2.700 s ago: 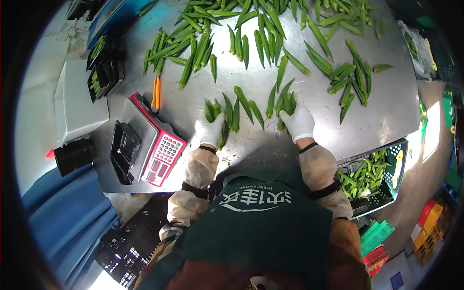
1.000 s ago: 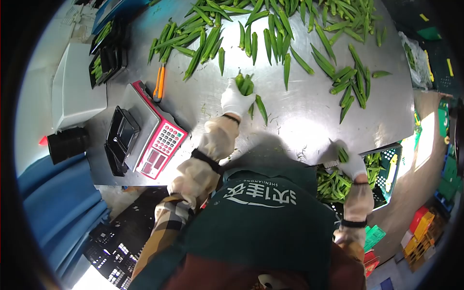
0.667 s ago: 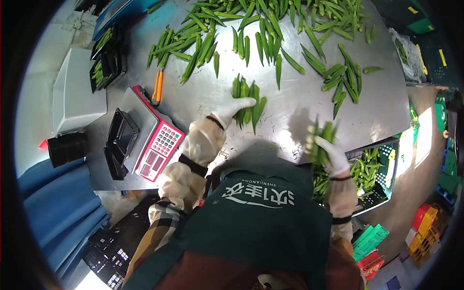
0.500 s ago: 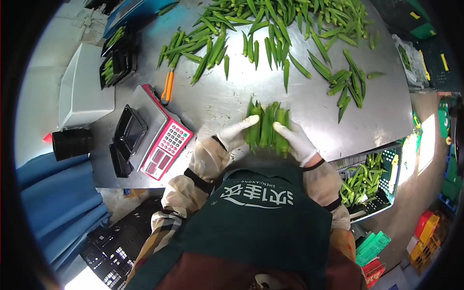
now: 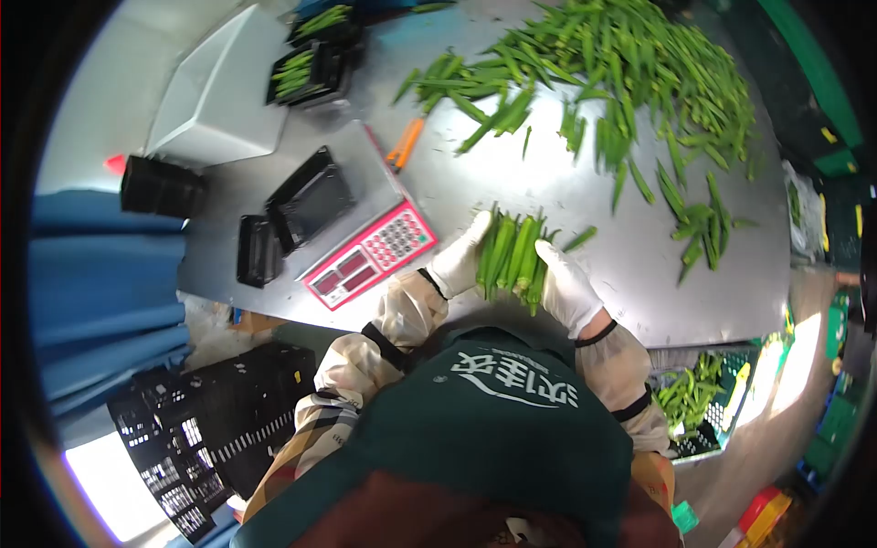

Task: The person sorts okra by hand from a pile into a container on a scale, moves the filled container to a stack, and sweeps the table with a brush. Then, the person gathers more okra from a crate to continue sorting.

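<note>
Between my two white-gloved hands is a bunch of green okra (image 5: 513, 256), pods lying side by side over the metal table. My left hand (image 5: 459, 260) presses the bunch's left side, thumb along the outer pod. From the right, my right hand (image 5: 568, 288) closes on the other side with its thumb near the upper ends. A single okra pod (image 5: 580, 239) lies just beyond my right thumb. Left of my hands is a red-rimmed scale (image 5: 373, 254) with a black tray (image 5: 311, 199) on its plate. A smaller black tray (image 5: 258, 250) stands beside it.
A large okra pile (image 5: 630, 82) covers the table's far side, with a small cluster (image 5: 702, 224) at right. An orange-handled cutter (image 5: 405, 146) lies behind the scale. Filled trays (image 5: 306, 73) and a white bin (image 5: 219, 100) stand at far left; a crate (image 5: 722, 429) holds okra below right.
The view has swung left, so the scale and trays sit further right in it. Both hands keep the okra bunch between them, and its pods look more evenly lined up.
</note>
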Available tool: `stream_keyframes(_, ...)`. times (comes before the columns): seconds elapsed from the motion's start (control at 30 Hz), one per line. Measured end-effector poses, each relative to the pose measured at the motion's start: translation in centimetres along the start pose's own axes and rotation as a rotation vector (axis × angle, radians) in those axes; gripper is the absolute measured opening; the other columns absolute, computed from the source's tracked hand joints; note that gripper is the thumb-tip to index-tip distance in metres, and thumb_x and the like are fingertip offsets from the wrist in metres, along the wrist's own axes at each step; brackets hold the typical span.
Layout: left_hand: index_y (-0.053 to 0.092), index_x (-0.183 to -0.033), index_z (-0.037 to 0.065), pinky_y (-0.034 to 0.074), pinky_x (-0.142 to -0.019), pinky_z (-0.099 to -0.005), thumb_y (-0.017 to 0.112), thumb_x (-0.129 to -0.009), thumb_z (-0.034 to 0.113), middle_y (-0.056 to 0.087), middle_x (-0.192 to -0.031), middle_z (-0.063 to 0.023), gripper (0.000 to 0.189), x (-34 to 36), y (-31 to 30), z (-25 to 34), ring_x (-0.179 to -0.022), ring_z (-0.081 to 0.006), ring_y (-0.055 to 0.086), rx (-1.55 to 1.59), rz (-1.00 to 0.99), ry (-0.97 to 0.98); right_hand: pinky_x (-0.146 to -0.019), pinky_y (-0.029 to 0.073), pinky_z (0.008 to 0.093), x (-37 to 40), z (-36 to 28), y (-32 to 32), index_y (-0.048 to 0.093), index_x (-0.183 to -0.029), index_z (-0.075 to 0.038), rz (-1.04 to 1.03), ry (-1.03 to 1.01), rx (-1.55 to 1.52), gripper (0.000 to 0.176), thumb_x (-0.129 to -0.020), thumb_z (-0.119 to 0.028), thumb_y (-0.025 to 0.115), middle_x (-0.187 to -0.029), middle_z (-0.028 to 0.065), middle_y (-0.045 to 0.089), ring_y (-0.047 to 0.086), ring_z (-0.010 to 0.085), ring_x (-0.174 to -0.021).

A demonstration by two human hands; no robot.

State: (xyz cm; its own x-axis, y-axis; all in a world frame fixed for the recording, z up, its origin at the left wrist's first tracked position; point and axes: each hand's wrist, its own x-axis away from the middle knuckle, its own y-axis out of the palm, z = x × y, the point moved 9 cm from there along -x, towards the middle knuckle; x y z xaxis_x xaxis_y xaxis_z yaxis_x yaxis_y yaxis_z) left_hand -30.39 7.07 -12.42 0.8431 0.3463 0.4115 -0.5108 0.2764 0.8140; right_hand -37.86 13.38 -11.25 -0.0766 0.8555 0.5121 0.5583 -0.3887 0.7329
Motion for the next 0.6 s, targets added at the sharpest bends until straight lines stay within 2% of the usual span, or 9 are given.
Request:
stream_keyframes(0.13, 0.047, -0.131, 0.004, 0.041, -0.099, -0.0303, 0.056, -0.091, 0.045, 0.054, -0.129, -0.0085, 0.058, 5.1, -1.5, 7.3, -0.116, -0.0159, 0.051, -0.409, 0.224, 0.04, -0.071, 0.049, 0.0287, -4.2, 3.7, 4.5, 0.054, -0.117, -0.004, -0.027, 0.08, 0.037, 0.027, -0.092, -0.015, 0.053, -0.103, 0.0061, 0.06, 0.058, 0.0147, -0.088)
stream_keyframes(0.23, 0.056, -0.12, 0.004, 0.046, -0.089, -0.0281, 0.055, -0.092, 0.046, 0.062, -0.113, -0.0068, 0.051, 10.2, -1.0, 14.7, -0.101, -0.0127, 0.058, -0.739, 0.38, 0.127, -0.077, 0.046, 0.0278, -7.0, 5.2, 10.9, 0.058, -0.108, -0.004, -0.061, 0.002, 0.033, 0.025, -0.088, -0.019, 0.057, -0.097, 0.0043, 0.06, 0.055, 0.0127, -0.086)
stream_keyframes(0.27, 0.058, -0.117, 0.004, 0.047, -0.086, -0.0274, 0.053, -0.092, 0.048, 0.064, -0.108, -0.0059, 0.051, 11.2, -1.4, 16.8, -0.097, -0.0124, 0.059, -0.691, 0.372, 0.137, -0.075, 0.047, 0.0283, -8.1, 5.5, 13.4, 0.058, -0.108, -0.004, -0.116, -0.051, 0.102, 0.024, -0.088, -0.019, 0.054, -0.095, 0.0044, 0.06, 0.056, 0.0142, -0.083)
stream_keyframes(0.37, 0.058, -0.119, 0.004, 0.046, -0.087, -0.0263, 0.049, -0.092, 0.053, 0.063, -0.111, -0.0063, 0.056, 14.9, -3.7, 24.0, -0.099, -0.012, 0.058, -0.895, 0.471, 0.144, -0.077, 0.047, 0.0304, -11.5, 6.7, 21.4, 0.058, -0.103, -0.005, -0.252, -0.132, 0.147, 0.021, -0.088, -0.019, 0.053, -0.094, 0.0043, 0.061, 0.057, 0.0155, -0.084)
stream_keyframes(0.43, 0.056, -0.122, 0.005, 0.046, -0.089, -0.0273, 0.045, -0.092, 0.057, 0.061, -0.117, -0.0069, 0.061, 16.8, -5.7, 27.4, -0.102, -0.0127, 0.057, -0.82, 0.528, 0.117, -0.082, 0.045, 0.0302, -14.7, 8.6, 25.9, 0.058, -0.102, -0.008, -0.261, -0.095, -0.025, 0.02, -0.087, -0.021, 0.056, -0.094, 0.0029, 0.061, 0.057, 0.0156, -0.087)
stream_keyframes(0.47, 0.053, -0.126, 0.006, 0.045, -0.091, -0.0285, 0.041, -0.092, 0.061, 0.059, -0.121, -0.008, 0.066, 17.3, -7.8, 29.2, -0.106, -0.0148, 0.056, -0.843, 0.505, 0.042, -0.084, 0.043, 0.0297, -15.2, 8.9, 27.5, 0.059, -0.103, -0.01, -0.154, -0.07, -0.023, 0.022, -0.086, -0.024, 0.06, -0.094, 0.0017, 0.062, 0.057, 0.0153, -0.089)
stream_keyframes(0.5, 0.051, -0.13, 0.007, 0.045, -0.092, -0.0298, 0.037, -0.091, 0.065, 0.057, -0.126, -0.0091, 0.071, 18.0, -7.7, 29.8, -0.11, -0.0169, 0.055, -0.864, 0.48, -0.035, -0.094, 0.039, 0.0374, -16.6, 10.2, 29.7, 0.055, -0.114, -0.012, -0.209, 0.016, -0.049, 0.037, -0.084, -0.033, 0.063, -0.11, 0.0033, 0.059, 0.053, 0.0191, -0.106)
stream_keyframes(0.53, 0.047, -0.134, 0.008, 0.042, -0.096, -0.0316, 0.034, -0.09, 0.067, 0.054, -0.129, -0.0103, 0.075, 19.0, -7.9, 30.5, -0.115, -0.0183, 0.052, -0.96, 0.538, -0.051, -0.099, 0.034, 0.0441, -17.4, 11.5, 29.3, 0.051, -0.12, -0.013, -0.095, 0.135, 0.026, 0.046, -0.082, -0.037, 0.064, -0.12, 0.0054, 0.054, 0.047, 0.0219, -0.114)
stream_keyframes(0.6, 0.04, -0.139, 0.009, 0.034, -0.103, -0.0354, 0.028, -0.089, 0.07, 0.049, -0.136, -0.0121, 0.08, 19.8, -10.6, 31.8, -0.125, -0.0204, 0.045, -1.161, 0.581, -0.059, -0.105, 0.02, 0.0605, -17.8, 12.5, 29.2, 0.039, -0.132, -0.016, -0.063, 0.216, 0.1, 0.069, -0.077, -0.046, 0.067, -0.141, 0.0109, 0.035, 0.027, 0.0287, -0.132)
